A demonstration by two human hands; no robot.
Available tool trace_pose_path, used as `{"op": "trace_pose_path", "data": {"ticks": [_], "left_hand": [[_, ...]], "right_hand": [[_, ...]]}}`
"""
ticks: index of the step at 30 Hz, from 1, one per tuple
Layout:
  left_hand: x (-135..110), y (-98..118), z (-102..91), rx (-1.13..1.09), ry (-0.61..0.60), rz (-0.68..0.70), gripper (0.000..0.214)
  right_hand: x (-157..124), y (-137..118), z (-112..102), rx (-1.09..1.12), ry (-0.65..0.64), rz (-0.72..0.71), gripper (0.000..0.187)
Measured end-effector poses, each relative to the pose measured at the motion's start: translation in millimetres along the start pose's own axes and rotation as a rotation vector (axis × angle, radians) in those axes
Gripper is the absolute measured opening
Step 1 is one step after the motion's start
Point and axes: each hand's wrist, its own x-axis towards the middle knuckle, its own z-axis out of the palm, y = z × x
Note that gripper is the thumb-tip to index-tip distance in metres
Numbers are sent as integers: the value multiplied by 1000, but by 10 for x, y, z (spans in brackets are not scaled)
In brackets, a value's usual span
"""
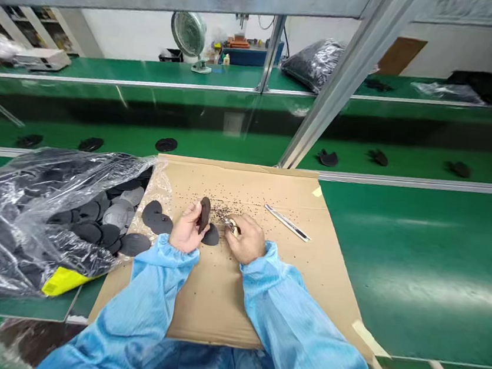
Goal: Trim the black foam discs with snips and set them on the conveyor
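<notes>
My left hand (186, 229) is closed on a dark oval pad (204, 213), holding it upright on edge above the cardboard sheet (224, 300). My right hand (246, 239) is closed round a small shiny metal tool (231, 225) just right of the pad. Another dark pad (212, 236) lies flat between my hands. Two more pads (156, 216) lie to the left. Small dark crumbs (226, 203) are scattered on the cardboard beyond my fingers. Both arms wear light blue sleeves.
A clear plastic bag (23, 224) spilling several dark pads lies at the left. A thin metal blade or tweezers (286, 222) rests right of my hands. Dark pads (166, 144) ride the green conveyor behind. A slanted metal post (341, 89) rises behind the cardboard.
</notes>
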Motion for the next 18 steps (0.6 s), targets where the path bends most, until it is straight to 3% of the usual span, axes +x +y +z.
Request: {"op": "trace_pose_path", "data": {"ticks": [5, 8, 18], "left_hand": [[-25, -21, -26, 27, -193, -118, 10], [-23, -17, -52, 70, -268, -121, 12], [11, -60, -95, 179, -290, -34, 19]], "right_hand": [[-31, -70, 34, -55, -81, -121, 25], [-47, -138, 44, -107, -137, -137, 25], [-58, -174, 14, -101, -157, -52, 27]]}}
